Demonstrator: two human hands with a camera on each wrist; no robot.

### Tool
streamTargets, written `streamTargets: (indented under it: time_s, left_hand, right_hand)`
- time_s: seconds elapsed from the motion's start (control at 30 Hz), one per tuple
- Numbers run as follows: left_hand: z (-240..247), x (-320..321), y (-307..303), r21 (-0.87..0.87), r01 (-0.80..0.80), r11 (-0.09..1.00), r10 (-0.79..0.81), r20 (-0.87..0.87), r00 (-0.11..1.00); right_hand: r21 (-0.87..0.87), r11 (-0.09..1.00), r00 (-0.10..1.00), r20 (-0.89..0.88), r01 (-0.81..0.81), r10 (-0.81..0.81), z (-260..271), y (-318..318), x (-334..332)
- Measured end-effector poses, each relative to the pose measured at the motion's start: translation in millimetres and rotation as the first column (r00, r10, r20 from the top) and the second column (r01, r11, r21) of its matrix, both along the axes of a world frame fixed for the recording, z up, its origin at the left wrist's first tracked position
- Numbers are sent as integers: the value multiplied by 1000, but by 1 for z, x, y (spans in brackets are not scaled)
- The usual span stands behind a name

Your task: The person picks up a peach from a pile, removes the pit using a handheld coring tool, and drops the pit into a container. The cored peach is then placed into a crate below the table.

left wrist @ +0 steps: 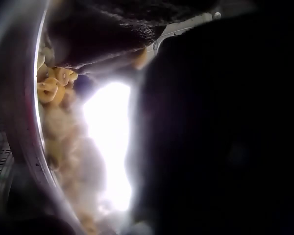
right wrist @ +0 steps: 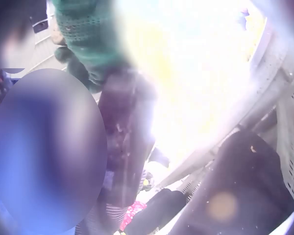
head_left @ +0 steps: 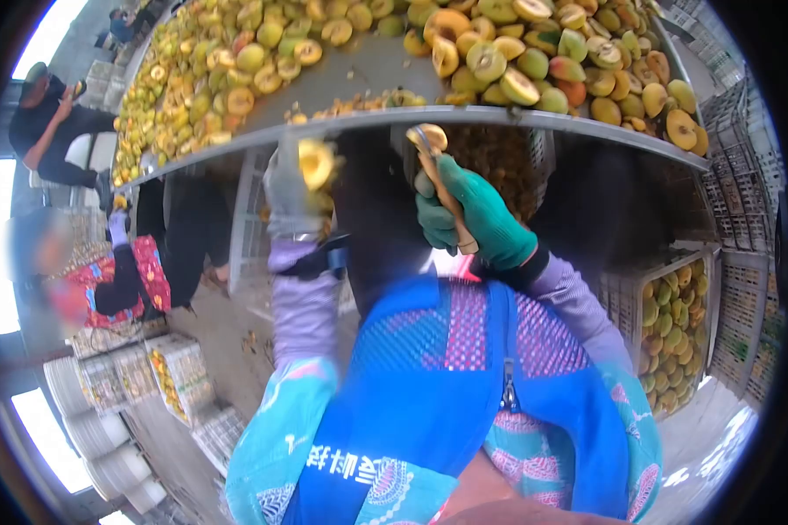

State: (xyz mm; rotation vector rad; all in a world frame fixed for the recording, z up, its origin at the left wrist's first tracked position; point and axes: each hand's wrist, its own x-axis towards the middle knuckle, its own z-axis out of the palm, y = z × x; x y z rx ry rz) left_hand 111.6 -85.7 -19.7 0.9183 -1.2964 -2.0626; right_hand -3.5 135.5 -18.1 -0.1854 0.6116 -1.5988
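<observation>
In the head view my left hand (head_left: 289, 197), in a pale grey glove, is blurred and holds a halved yellow fruit (head_left: 316, 164), apricot-like, its hollowed cut face showing. My right hand (head_left: 477, 210), in a green knitted glove, grips a slim wooden-handled tool (head_left: 447, 194) with a curved metal end. A pale brown piece of fruit (head_left: 432, 136) is at that end, close to the table's front edge. Part of the green glove (right wrist: 90, 41) also appears in the right wrist view. Glare and darkness fill much of the left wrist view, where several cut fruits (left wrist: 49, 90) show.
A metal-rimmed table (head_left: 324, 87) bears heaps of whole and halved fruit (head_left: 517, 61). Beneath it stands a crate of darker scraps (head_left: 486, 166). A crate of fruit (head_left: 674, 324) is at right, stacked crates (head_left: 740, 157) beyond. Other people (head_left: 114, 280) sit at left near white buckets (head_left: 105, 446).
</observation>
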Motion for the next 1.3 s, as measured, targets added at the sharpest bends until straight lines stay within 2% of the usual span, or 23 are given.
streamTargets:
  time_s: [0.03,0.07,0.1,0.17,0.23,0.3,0.37,0.4,0.5,0.53,0.57,0.63,0.7,0.73,0.83,0.87,0.97,1.0,1.03,1.1,1.17,1.23,1.3]
  left_hand:
    - [-66,16,-63,-499,-23,866,188,284,940]
    - [-15,12,-48,-632,511,583,378,767,518]
    - [-2,-2,-47,-677,512,529,322,718,616]
    - [6,-53,-47,-766,476,432,173,588,790]
    - [23,-123,-26,-688,612,389,24,672,740]
    - [5,-186,-21,-854,484,-191,-3,493,870]
    - [-23,-225,-19,-645,346,-681,-75,532,843]
    - [-40,-235,-15,-644,346,-683,-51,515,856]
    - [-2,-229,-12,-463,760,-456,162,797,582]
    - [-2,-222,-20,-512,798,-318,154,803,576]
    - [-4,-214,-32,-608,778,-161,36,784,620]
    - [-5,-198,-42,-572,819,45,23,820,572]
    - [-14,-163,-45,-471,599,648,-301,565,768]
    - [-14,-148,-34,-411,504,759,-443,242,863]
    - [3,-119,2,-79,516,853,-522,-148,840]
    - [-10,-120,5,-372,488,789,-556,-97,826]
    - [-7,-118,23,122,504,855,-451,-305,839]
    - [-24,-120,19,-334,454,826,-523,-155,838]
    - [-26,-123,24,-707,302,640,-429,-3,903]
    - [-22,-119,28,-970,147,195,-400,58,914]
    - [-4,-115,44,-741,293,605,-483,-49,874]
    - [-1,-113,52,-568,335,752,-477,-118,871]
    - [-2,-113,56,-550,285,785,-423,-139,895]
  right_hand:
    - [188,981,972,220,42,-84,-31,-6,-9]
    - [273,962,922,376,-11,-96,-88,-7,-16]
    - [347,935,847,518,-78,-122,-126,-7,-22]
    - [292,956,892,437,-17,-118,-96,-10,-21]
    - [287,955,936,315,66,-159,-72,-2,-23]
    - [301,935,960,147,187,-240,-60,5,-30]
    - [346,903,950,85,255,-300,-50,15,-36]
    - [361,885,945,33,293,-326,-48,18,-37]
    - [370,822,899,-239,433,-367,-29,17,-38]
    - [323,813,859,-355,484,-370,-25,13,-39]
    - [268,808,804,-468,525,-367,-21,8,-40]
    - [196,811,714,-613,552,-337,-16,-5,-43]
    - [53,821,554,-762,568,-335,-13,-19,-41]
    - [-39,809,452,-813,587,-368,-24,-31,-40]
    - [-136,780,90,-967,611,-239,-35,-46,-39]
    - [-78,786,138,-969,613,-204,-35,-48,-38]
    - [-80,765,136,-967,638,-215,-33,-41,-27]
    - [-83,760,138,-965,645,-223,-33,-40,-25]
    - [-89,753,138,-963,652,-233,-33,-39,-23]
    - [-89,743,137,-962,663,-238,-31,-36,-22]
    - [-72,740,144,-964,669,-224,-29,-35,-19]
    - [-90,713,148,-953,695,-265,-26,-36,-14]
    - [-90,705,154,-949,703,-275,-24,-37,-11]
